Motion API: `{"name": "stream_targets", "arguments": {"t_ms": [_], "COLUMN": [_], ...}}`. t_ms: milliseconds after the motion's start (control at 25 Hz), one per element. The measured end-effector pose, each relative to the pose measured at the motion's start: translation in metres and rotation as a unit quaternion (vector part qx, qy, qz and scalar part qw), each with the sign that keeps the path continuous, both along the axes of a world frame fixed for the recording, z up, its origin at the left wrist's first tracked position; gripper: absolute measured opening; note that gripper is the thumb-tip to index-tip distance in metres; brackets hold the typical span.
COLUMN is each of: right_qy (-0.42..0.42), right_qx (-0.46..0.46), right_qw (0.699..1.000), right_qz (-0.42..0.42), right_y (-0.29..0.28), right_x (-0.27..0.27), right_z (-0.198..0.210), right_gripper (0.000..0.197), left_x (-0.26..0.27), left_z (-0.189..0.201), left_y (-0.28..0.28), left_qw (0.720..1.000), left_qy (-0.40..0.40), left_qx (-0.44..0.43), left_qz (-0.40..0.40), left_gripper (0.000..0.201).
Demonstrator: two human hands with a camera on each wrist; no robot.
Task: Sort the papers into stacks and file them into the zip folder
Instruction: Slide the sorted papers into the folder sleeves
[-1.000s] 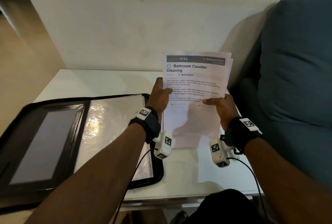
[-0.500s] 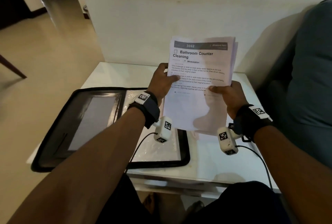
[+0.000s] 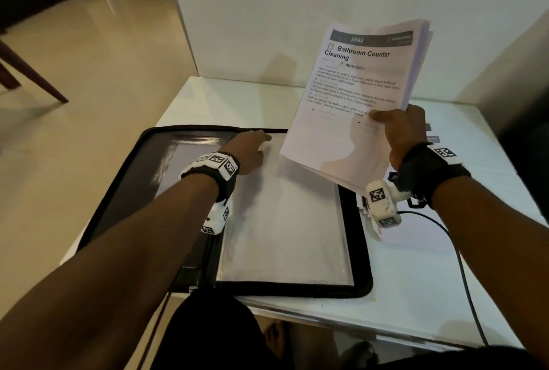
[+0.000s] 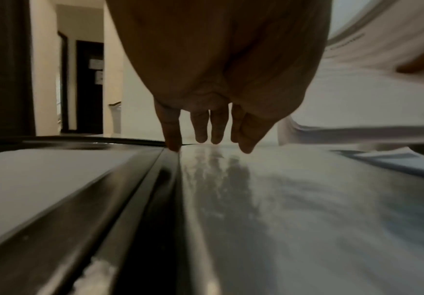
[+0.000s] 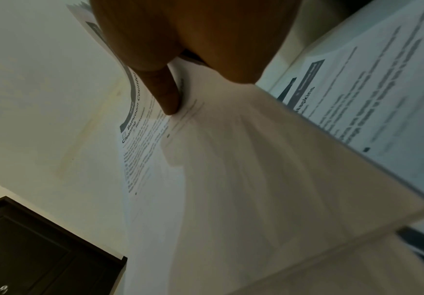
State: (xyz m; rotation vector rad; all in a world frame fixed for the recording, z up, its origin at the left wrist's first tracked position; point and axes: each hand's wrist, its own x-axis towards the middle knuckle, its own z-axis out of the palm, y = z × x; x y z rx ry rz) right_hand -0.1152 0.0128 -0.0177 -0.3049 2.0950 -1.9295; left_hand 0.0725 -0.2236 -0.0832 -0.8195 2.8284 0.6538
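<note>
A: What are my fingers doing?

B: Your left hand (image 3: 248, 150) is spread and relaxed, holding nothing; its fingertips (image 4: 172, 146) come down at the far end of the zip folder (image 3: 190, 254), one touching the spine by the clear sleeve (image 3: 285, 221). Your right hand (image 3: 405, 132) pinches the stack of papers (image 3: 353, 96), thumb (image 5: 166, 95) on the front sheet.

A: Edges, room?

B: The stack's lower edge hangs over the sleeve's far right corner, apart from the left fingertips. The folder's black rim runs just beyond them.

A: Which way does the stack point?

B: Long axis nearly upright, leaning right, heading at the top, print facing us.

A: Around that?

B: More papers (image 5: 372, 83) lie under your right wrist on the white table (image 3: 416, 280); a white wall (image 3: 297, 13) stands beyond, tiled floor (image 3: 74, 102) left.
</note>
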Motion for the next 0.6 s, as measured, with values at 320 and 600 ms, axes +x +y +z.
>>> {"name": "stream_targets", "arguments": {"t_ms": [320, 600], "right_qy": [-0.013, 0.004], "right_qx": [-0.043, -0.074], "right_qw": [0.997, 0.997], "right_qz": [-0.058, -0.035], "right_y": [-0.011, -0.046], "right_x": [-0.018, -0.018], "right_z": [0.028, 0.065], "right_gripper": [0.018, 0.021], "left_x": [0.009, -0.006], "left_z": [0.014, 0.027], "left_y": [0.011, -0.01], "left_qw": [0.994, 0.998], "left_qy": [0.042, 0.057], "left_qx": [-0.101, -0.011], "left_qz": [-0.019, -0.012], "left_gripper": [0.058, 0.028]}}
